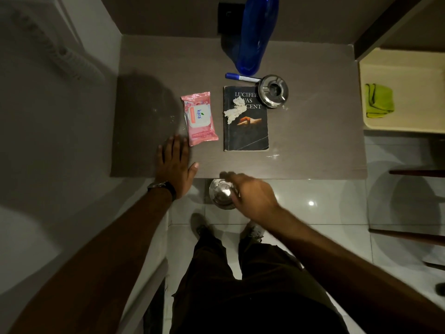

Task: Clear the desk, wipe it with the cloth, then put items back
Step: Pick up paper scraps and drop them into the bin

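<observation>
Lying on the bench (pixel 313 145): book (pixel 248 131), long axis running near to far, title end pointing away from the person; crumpled tissue (pixel 233 111) sitting on its cover, hiding part of the title.
Wipes pack (pixel 199 118): lying left of the book and apart from it, long axis near to far, slightly tilted.
Marker (pixel 242 77): lying crosswise just beyond the book, blue cap pointing left, its right end touching the steel ashtray (pixel 273 91).
Ashtray: overlapping the book's far right corner.
Blue bottle (pixel 256 34): standing at the far edge, top cut off by the frame.
Cloth (pixel 379 101): green, folded, lying on a cream tray (pixel 409 68) to the right, off the bench.
Left hand (pixel 175 166): pressing flat on the near left part of the bench, fingers spread, its grip holding nothing, fingertips just beside the wipes pack.
Right hand (pixel 252 196): blurring in front of the near edge, above a round steel object (pixel 220 192); cannot tell whether its grip is closing on it.
</observation>
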A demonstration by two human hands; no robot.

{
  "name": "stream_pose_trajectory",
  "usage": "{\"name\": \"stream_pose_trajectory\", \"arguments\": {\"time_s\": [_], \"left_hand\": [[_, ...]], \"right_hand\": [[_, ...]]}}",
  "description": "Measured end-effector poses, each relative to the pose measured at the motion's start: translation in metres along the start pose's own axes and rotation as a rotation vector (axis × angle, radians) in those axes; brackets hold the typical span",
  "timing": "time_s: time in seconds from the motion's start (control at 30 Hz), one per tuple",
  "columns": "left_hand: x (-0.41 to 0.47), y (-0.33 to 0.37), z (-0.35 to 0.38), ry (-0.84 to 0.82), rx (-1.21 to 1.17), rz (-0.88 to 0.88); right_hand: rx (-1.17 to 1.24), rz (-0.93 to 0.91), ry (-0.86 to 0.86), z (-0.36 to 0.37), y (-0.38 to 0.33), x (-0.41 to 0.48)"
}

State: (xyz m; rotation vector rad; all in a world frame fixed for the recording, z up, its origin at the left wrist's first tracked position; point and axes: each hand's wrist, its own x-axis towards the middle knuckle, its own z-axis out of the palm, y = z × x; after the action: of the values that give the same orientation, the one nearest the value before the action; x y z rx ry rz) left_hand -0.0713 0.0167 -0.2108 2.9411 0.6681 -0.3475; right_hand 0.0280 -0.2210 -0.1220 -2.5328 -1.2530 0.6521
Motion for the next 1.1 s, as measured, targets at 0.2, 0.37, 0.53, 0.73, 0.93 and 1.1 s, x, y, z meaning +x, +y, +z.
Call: {"name": "stream_pose_trajectory", "arguments": {"time_s": [0.2, 0.37, 0.53, 0.73, 0.93, 1.1], "left_hand": [[0.000, 0.002, -0.001, -0.012, 0.009, -0.012], [0.000, 0.002, -0.002, -0.024, 0.020, -0.014], [0.000, 0.003, -0.001, -0.013, 0.014, -0.026], [-0.001, 0.002, -0.001, -0.006, 0.028, -0.019], [0.000, 0.003, -0.001, 0.008, 0.011, -0.018], [-0.001, 0.002, 0.000, 0.014, 0.021, -0.014]], "right_hand": [[-0.019, 0.045, 0.176, -0.057, 0.020, 0.082], [-0.229, 0.058, 0.083, -0.070, 0.028, 0.136], [-0.305, 0.014, -0.062, -0.061, 0.033, 0.152], [-0.233, 0.055, 0.058, -0.054, 0.029, 0.129], [0.165, 0.014, 0.194, -0.022, 0.013, 0.051], [0.368, 0.063, -0.213, 0.029, 0.007, -0.002]]}}
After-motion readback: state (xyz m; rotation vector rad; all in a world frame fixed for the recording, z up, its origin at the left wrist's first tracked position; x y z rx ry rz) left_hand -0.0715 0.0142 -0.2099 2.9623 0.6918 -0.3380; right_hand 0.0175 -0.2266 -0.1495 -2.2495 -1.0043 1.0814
